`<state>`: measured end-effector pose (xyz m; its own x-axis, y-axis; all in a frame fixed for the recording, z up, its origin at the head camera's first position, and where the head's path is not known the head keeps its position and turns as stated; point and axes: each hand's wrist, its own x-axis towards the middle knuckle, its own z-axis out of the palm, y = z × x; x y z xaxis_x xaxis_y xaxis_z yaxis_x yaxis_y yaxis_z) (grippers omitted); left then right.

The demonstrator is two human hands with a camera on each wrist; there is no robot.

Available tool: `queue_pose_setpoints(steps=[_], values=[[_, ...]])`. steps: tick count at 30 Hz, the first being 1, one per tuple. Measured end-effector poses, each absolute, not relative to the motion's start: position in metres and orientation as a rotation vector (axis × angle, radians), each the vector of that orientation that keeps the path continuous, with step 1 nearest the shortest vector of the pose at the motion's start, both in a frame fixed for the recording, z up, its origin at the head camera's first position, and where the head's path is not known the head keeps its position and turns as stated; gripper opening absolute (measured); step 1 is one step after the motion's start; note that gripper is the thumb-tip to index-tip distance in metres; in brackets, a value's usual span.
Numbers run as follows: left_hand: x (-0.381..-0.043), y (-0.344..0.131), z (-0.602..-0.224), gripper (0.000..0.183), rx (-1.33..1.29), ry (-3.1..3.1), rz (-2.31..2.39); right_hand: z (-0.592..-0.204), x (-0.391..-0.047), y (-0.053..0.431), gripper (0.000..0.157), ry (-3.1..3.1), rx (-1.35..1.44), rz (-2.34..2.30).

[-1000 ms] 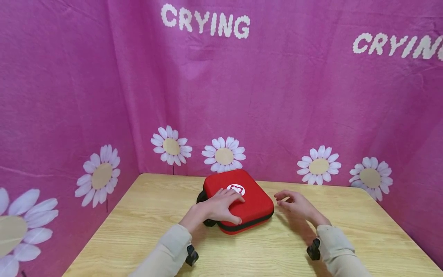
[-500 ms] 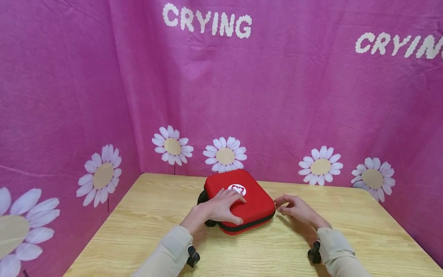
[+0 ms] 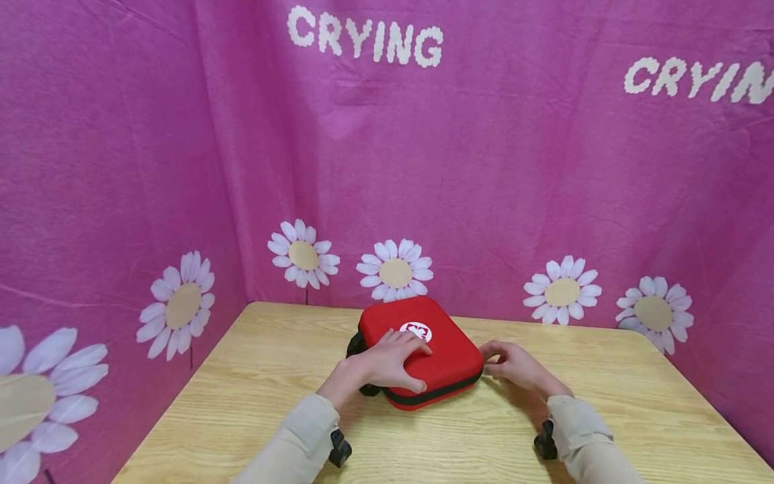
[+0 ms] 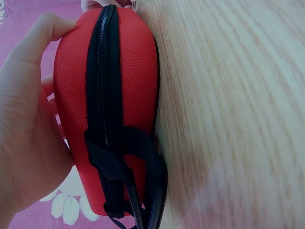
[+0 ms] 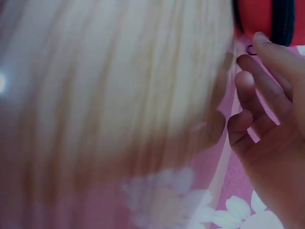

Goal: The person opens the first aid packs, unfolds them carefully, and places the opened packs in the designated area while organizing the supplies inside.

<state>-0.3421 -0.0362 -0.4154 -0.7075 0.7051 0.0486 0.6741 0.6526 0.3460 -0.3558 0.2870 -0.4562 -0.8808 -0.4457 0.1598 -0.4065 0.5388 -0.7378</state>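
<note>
A red zippered case point(image 3: 447, 343) with a white round emblem lies on the table, looking like a first-aid kit. My left hand point(image 3: 393, 359) rests on its top with fingers spread and the thumb near the front edge. In the left wrist view, the black zipper point(image 4: 104, 71) runs closed along the side, beside a black strap handle point(image 4: 143, 162). My right hand point(image 3: 514, 366) is at the case's right corner, fingers loosely bent. In the right wrist view, a small dark loop point(image 5: 251, 49) shows between thumb and index finger, which stand apart; contact is unclear.
The light wooden table point(image 3: 272, 376) ends at a pink curtain point(image 3: 484, 168) with printed daisies and white lettering behind and at the sides. A black wrist camera point(image 3: 340, 448) sits on the left wrist, another camera point(image 3: 545, 440) on the right.
My right hand has moved left, closing the gap to the case's right corner. My left hand stays on top, and the case lies in the same place.
</note>
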Motion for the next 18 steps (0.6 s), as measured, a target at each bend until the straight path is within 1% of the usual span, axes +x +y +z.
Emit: queue_pose_setpoints(steps=[3,10,15,18], values=[[-0.3416,-0.036,-0.4157,0.06,1.152,2.77,0.524,-0.4577,-0.358,0.2851,0.025,2.714,-0.746,-1.287],[-0.3417,-0.0358,-0.4153,0.061,1.147,2.767,0.524,-0.4625,-0.3599,0.2853,0.011,2.706,-0.719,-1.344],[-0.3419,-0.0373,-0.4153,0.061,1.15,2.768,0.519,-0.4625,-0.357,0.2893,0.011,2.761,-0.724,-1.33],[-0.3425,-0.037,-0.415,0.06,1.159,2.769,0.518,-0.4552,-0.3511,0.2897,0.012,2.776,-0.682,-1.334]])
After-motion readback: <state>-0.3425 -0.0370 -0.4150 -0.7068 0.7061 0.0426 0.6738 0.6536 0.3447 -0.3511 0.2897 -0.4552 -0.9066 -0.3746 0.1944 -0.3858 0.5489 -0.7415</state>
